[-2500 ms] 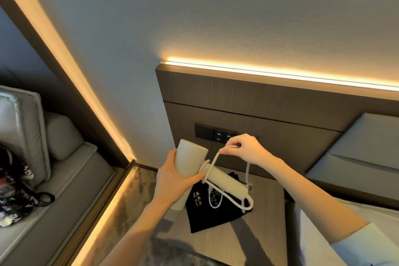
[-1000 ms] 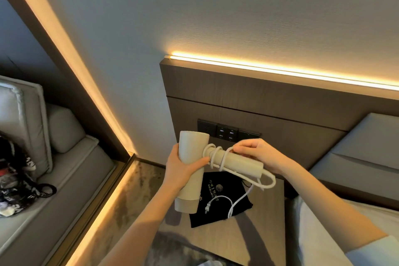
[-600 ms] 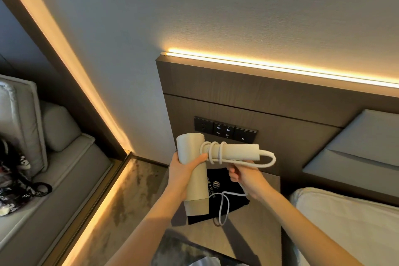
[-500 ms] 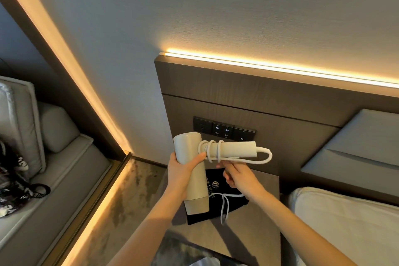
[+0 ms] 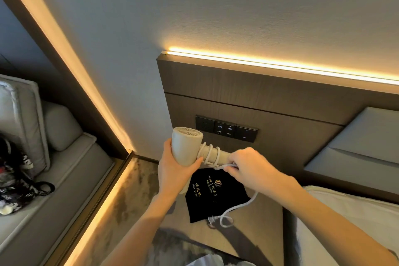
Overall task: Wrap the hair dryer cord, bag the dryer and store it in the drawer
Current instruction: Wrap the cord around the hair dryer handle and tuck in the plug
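While the cream-white plastic hair dryer (image 5: 187, 149) is held up in front of the dark wood headboard panel (image 5: 280, 101), the cord-wrapping step is judged to be in hand. The dryer's barrel is clasped by the left hand (image 5: 172, 170), fan grille turned upward, handle pointing right. 3 turns of the thin white power cord (image 5: 237, 205) are counted around the handle, and the cord is pinched at the handle's end by the right hand (image 5: 248, 164). The loose tail is seen hanging down to the wooden bedside table (image 5: 259, 233), its plug resting at the edge of the flat black fabric drawstring bag with gold lettering (image 5: 213, 194). Another pass under and around the handle is called for next, with the slack kept taut so the turns are not loosened. Compared with half a second ago, the right hand has been brought up from beneath the handle to its end, and the wide loop beyond it has been drawn in. No drawer is visible.
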